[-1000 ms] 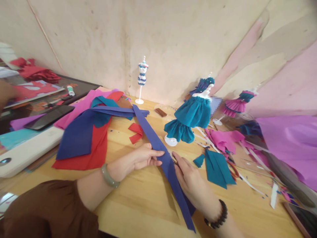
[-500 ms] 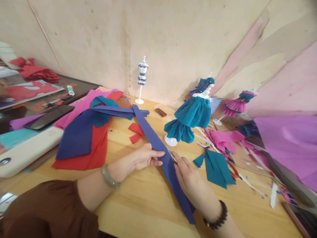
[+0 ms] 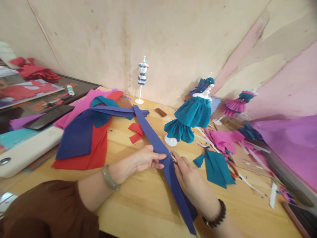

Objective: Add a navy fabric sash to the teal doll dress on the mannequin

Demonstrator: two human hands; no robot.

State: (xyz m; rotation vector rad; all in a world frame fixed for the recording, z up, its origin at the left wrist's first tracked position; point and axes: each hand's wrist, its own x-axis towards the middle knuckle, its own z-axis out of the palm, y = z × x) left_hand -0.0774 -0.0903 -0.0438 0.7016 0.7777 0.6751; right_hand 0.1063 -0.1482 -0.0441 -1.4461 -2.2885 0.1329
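Observation:
A long blue fabric strip [image 3: 151,135] runs diagonally across the wooden table. My left hand [image 3: 148,158] pinches the strip's left edge near its middle, thumb on top and fingers curled beneath. On the opposite edge, my right hand [image 3: 187,172] is closed around small scissors [image 3: 171,153]; only a bit of the metal blade and handle shows between the fingers. Below the hands the strip's lower part is spread, with a darker layer behind the wrist. A small folded red piece [image 3: 136,133] lies left of the strip.
Small dress forms stand at the back: a bare white one [image 3: 142,77], one in a teal dress [image 3: 193,112], and one in pink [image 3: 235,105]. Blue and red cloth [image 3: 79,138] lies left. Teal scraps [image 3: 219,168], orange-handled scissors [image 3: 233,169] and a phone [image 3: 302,219] lie right.
Both hands and the blue strip have shifted very slightly to the right. Its darker lower layer shows more beside the right wrist. The purple cloth at far right has moved.

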